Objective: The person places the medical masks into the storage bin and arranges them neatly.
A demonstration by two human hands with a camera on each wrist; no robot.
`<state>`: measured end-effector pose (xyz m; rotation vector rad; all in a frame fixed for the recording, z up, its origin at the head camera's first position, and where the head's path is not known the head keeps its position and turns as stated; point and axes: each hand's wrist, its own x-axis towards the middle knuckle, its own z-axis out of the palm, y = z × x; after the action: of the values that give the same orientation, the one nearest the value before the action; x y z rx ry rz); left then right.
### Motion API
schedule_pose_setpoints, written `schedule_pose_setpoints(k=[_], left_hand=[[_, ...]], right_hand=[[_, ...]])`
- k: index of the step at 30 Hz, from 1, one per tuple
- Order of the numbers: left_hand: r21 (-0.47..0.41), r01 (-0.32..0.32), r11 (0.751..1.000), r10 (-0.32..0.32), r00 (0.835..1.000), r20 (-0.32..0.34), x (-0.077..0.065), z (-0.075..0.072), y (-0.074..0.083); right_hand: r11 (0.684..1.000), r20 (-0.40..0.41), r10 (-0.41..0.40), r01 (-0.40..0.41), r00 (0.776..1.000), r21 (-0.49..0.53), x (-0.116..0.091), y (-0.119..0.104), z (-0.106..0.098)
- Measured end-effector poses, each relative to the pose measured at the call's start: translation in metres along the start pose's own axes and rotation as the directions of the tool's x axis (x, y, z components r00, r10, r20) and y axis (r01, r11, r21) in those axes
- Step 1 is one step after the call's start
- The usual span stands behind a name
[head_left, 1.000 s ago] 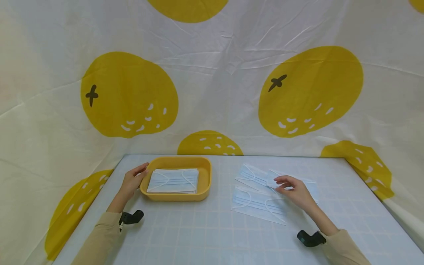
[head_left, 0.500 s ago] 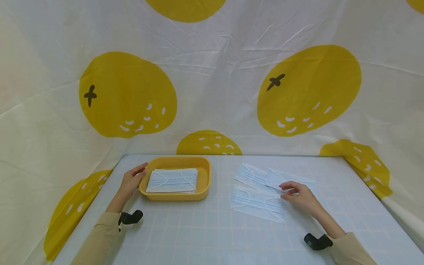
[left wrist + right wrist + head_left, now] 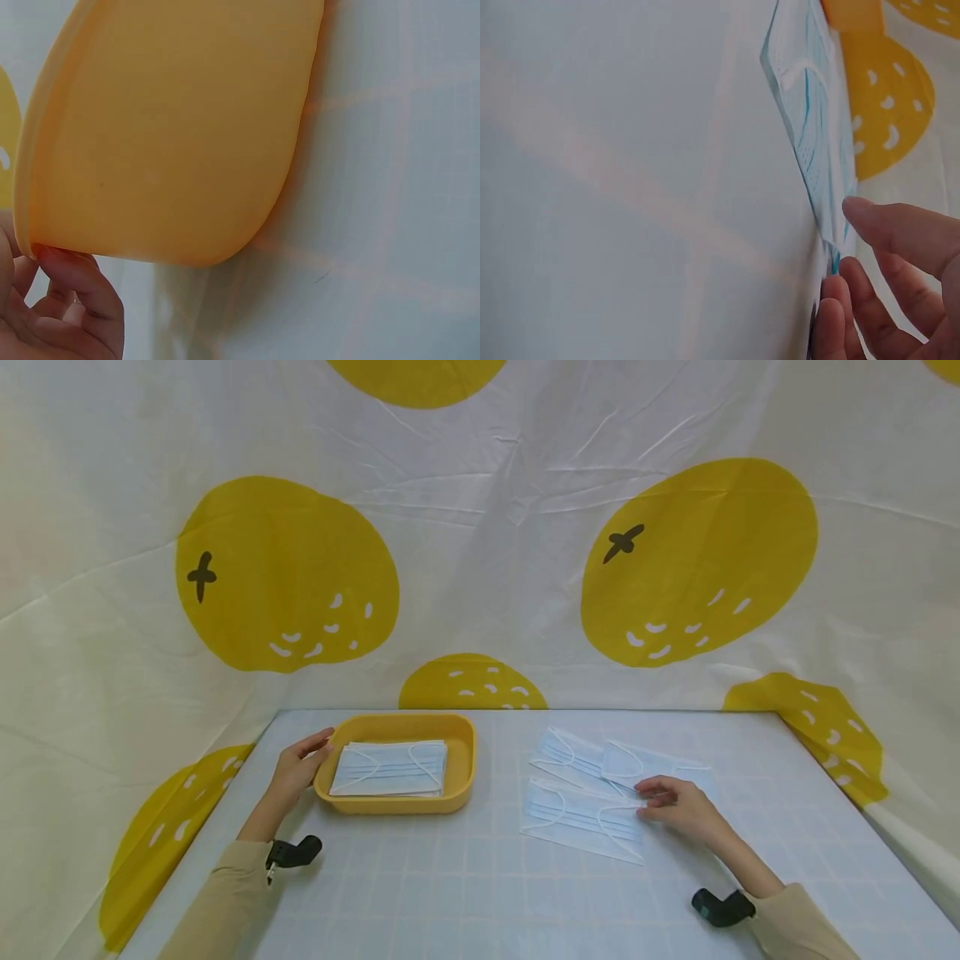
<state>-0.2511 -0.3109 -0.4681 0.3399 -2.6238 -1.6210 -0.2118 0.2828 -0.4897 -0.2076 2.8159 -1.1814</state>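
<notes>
At the left of the head view, my left hand (image 3: 295, 772) grips the rim at the left end of a yellow tray (image 3: 397, 806). The left wrist view has the tray's side wall (image 3: 172, 142) large, with fingertips hooked under its rim. Inside the tray lies a stack of pale blue face masks (image 3: 390, 768). My right hand (image 3: 682, 810) is at the right end of the front loose face mask (image 3: 581, 822). In the right wrist view, thumb and fingers stand apart at that mask's edge (image 3: 829, 217). Two more face masks lie behind it, one at left (image 3: 562, 756), another at right (image 3: 660, 760).
A pale checked cloth (image 3: 465, 893) covers the table. Behind it hangs a white curtain (image 3: 495, 568) printed with yellow fruit. Each wrist carries a black camera, the left one (image 3: 296, 852) close to the tray's near side and the right one (image 3: 722, 907) low over the cloth.
My right hand has drawn back from over the rear right mask, rightward and toward me, to the front mask's right end. My left hand stays on the tray rim.
</notes>
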Motion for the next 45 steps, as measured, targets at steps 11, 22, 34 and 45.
schedule_pose_setpoints(k=[11, 22, 34, 45], left_hand=[[0.018, -0.015, 1.0, 0.014, 0.999, 0.038, -0.002, -0.001, 0.0], [0.036, -0.019, 0.999, 0.017, 0.999, 0.044, -0.004, -0.009, -0.005], [0.016, -0.007, 1.0, 0.007, 0.999, 0.046, 0.003, -0.004, -0.002], [-0.003, -0.024, 1.0, 0.024, 0.999, 0.032, 0.0, -0.003, 0.0]], right_hand=[[0.999, 0.022, 0.015, -0.015, 1.0, -0.042, 0.001, -0.001, 0.004], [0.999, 0.055, 0.006, -0.004, 0.998, -0.041, 0.001, -0.008, 0.01], [0.998, 0.089, -0.001, 0.007, 0.996, -0.066, 0.004, -0.004, 0.005], [0.996, 0.077, -0.057, 0.062, 0.995, -0.059, 0.004, -0.001, 0.004]])
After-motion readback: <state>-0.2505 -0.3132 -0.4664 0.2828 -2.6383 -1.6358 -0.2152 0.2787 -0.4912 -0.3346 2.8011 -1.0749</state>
